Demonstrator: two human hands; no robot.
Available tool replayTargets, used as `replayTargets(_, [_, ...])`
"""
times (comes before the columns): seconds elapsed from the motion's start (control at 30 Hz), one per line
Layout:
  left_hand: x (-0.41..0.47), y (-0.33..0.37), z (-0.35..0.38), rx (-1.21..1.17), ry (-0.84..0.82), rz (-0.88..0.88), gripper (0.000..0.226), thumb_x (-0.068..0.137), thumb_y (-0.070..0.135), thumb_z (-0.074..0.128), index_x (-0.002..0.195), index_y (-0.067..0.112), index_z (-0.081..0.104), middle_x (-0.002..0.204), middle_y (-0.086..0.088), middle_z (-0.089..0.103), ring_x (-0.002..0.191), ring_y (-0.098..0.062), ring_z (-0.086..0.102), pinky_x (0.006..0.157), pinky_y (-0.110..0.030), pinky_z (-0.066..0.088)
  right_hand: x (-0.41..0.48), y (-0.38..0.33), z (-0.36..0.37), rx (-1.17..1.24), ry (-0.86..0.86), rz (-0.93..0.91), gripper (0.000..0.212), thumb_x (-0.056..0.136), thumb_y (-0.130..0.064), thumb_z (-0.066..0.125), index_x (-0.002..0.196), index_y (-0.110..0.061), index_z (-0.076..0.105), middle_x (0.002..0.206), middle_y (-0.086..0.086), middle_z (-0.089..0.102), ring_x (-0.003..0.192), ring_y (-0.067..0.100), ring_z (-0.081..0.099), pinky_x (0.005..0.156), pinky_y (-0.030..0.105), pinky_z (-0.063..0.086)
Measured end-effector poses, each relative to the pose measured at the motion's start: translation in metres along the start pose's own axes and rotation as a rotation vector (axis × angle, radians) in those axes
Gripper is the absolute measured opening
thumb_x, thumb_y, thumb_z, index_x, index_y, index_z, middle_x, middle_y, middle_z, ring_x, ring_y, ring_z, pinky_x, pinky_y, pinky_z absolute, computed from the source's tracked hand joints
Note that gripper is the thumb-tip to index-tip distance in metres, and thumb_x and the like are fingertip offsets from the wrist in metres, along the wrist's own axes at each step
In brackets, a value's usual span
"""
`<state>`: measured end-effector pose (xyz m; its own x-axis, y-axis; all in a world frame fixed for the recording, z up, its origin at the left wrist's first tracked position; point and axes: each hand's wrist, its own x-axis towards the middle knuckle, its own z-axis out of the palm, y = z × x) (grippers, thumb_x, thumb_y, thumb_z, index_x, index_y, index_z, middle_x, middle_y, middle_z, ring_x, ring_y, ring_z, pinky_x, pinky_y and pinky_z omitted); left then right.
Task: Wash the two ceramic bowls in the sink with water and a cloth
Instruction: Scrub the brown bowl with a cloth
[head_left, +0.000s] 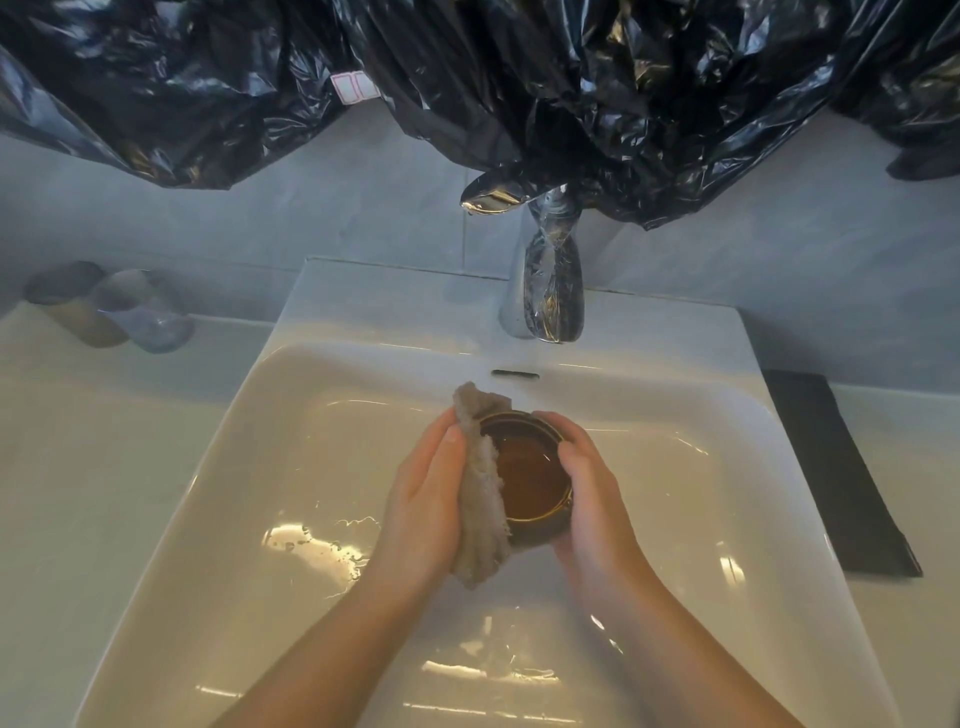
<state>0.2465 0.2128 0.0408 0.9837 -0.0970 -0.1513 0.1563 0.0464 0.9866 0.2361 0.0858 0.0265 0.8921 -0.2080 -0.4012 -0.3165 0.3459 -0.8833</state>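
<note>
One bowl (530, 478) is mid-wash over the sink (249, 441): right hand (592, 493) grips it, left hand (426, 493) holds the cloth (483, 509) against its rim. Second bowl not in view.

Bowl (530, 480) over sink (291, 467), cloth (480, 488) left.

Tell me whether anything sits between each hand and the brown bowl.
Yes: the beige cloth lies between the left hand and the brown bowl, draped over its left rim. The right hand grips the bowl's right side directly, nothing visible between.
</note>
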Motion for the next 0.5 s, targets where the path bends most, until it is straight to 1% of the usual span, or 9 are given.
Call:
replayTargets(0.07, [0.002, 0.003, 0.001, -0.034, 0.033, -0.075, 0.035, 0.102, 0.027, 0.037, 0.105, 0.027, 0.071, 0.104, -0.002, 0.073, 0.100, -0.020, 0.068, 0.092, -0.045, 0.053, 0.000, -0.001, -0.002, -0.032, -0.022, 0.005, 0.035, 0.104, -0.016, 0.033, 0.113, -0.030, 0.063, 0.111, 0.001, 0.069, 0.107, 0.019, 0.064, 0.065, 0.020, 0.052])
replayTargets(0.13, [0.004, 0.006, 0.002, -0.089, 0.155, -0.159, 0.037, 0.101, 0.026, 0.042, 0.088, 0.024, 0.076, 0.092, -0.004, 0.076, 0.089, -0.020, 0.072, 0.079, -0.036, 0.057, 0.000, -0.001, -0.001, -0.045, -0.033, -0.005, 0.035, 0.104, -0.015, 0.032, 0.110, -0.031, 0.063, 0.108, -0.002, 0.070, 0.105, 0.018, 0.064, 0.067, 0.020, 0.052])
replayTargets(0.17, [0.004, 0.008, 0.002, -0.135, 0.224, -0.227, 0.036, 0.099, 0.027, 0.044, 0.084, 0.020, 0.076, 0.091, -0.007, 0.076, 0.087, -0.022, 0.072, 0.078, -0.036, 0.058, -0.001, 0.000, 0.000, -0.039, -0.032, -0.006, 0.035, 0.104, -0.015, 0.033, 0.111, -0.031, 0.063, 0.109, -0.001, 0.069, 0.105, 0.018, 0.064, 0.067, 0.020, 0.052])
replayTargets(0.23, [0.006, 0.008, -0.001, -0.279, 0.332, -0.365, 0.036, 0.099, 0.033, 0.043, 0.095, 0.012, 0.071, 0.098, -0.013, 0.073, 0.093, -0.027, 0.069, 0.089, -0.042, 0.054, -0.003, 0.002, 0.003, -0.010, -0.027, -0.002, 0.032, 0.105, -0.018, 0.034, 0.114, -0.029, 0.062, 0.112, 0.000, 0.068, 0.105, 0.017, 0.063, 0.066, 0.019, 0.052])
replayTargets(0.3, [0.007, 0.008, -0.006, -0.397, 0.395, -0.446, 0.039, 0.101, 0.035, 0.040, 0.109, 0.007, 0.066, 0.102, -0.011, 0.072, 0.095, -0.025, 0.068, 0.092, -0.041, 0.051, -0.006, 0.000, 0.003, 0.059, -0.035, 0.009, 0.030, 0.104, -0.020, 0.036, 0.113, -0.028, 0.063, 0.107, -0.002, 0.071, 0.100, 0.014, 0.065, 0.066, 0.020, 0.053])
replayTargets(0.33, [0.008, 0.008, -0.011, -0.437, 0.419, -0.460, 0.039, 0.101, 0.036, 0.040, 0.110, 0.008, 0.067, 0.101, -0.011, 0.073, 0.094, -0.025, 0.069, 0.090, -0.041, 0.052, -0.007, -0.002, 0.001, 0.106, -0.046, 0.021, 0.029, 0.104, -0.021, 0.036, 0.110, -0.029, 0.064, 0.102, -0.004, 0.073, 0.096, 0.011, 0.068, 0.066, 0.021, 0.054])
replayTargets(0.4, [0.012, 0.011, -0.022, -0.475, 0.440, -0.469, 0.035, 0.099, 0.036, 0.043, 0.100, 0.013, 0.069, 0.098, -0.010, 0.074, 0.088, -0.024, 0.071, 0.082, -0.040, 0.055, -0.008, -0.008, -0.006, 0.206, -0.088, 0.044, 0.028, 0.102, -0.022, 0.040, 0.105, -0.027, 0.066, 0.092, -0.007, 0.075, 0.087, 0.008, 0.071, 0.068, 0.025, 0.055])
replayTargets(0.47, [0.014, 0.019, -0.030, -0.392, 0.439, -0.416, 0.028, 0.098, 0.032, 0.046, 0.090, 0.019, 0.070, 0.094, -0.008, 0.073, 0.080, -0.023, 0.070, 0.071, -0.040, 0.057, -0.009, -0.014, -0.011, 0.286, -0.136, 0.067, 0.023, 0.092, -0.026, 0.049, 0.102, -0.024, 0.069, 0.091, -0.004, 0.076, 0.085, 0.010, 0.071, 0.076, 0.031, 0.055])
replayTargets(0.5, [0.015, 0.023, -0.033, -0.319, 0.460, -0.362, 0.023, 0.098, 0.031, 0.046, 0.093, 0.023, 0.066, 0.096, -0.007, 0.071, 0.082, -0.023, 0.069, 0.070, -0.042, 0.058, -0.010, -0.016, -0.012, 0.308, -0.150, 0.080, 0.024, 0.085, -0.029, 0.053, 0.100, -0.022, 0.071, 0.090, -0.002, 0.076, 0.084, 0.012, 0.071, 0.079, 0.033, 0.053])
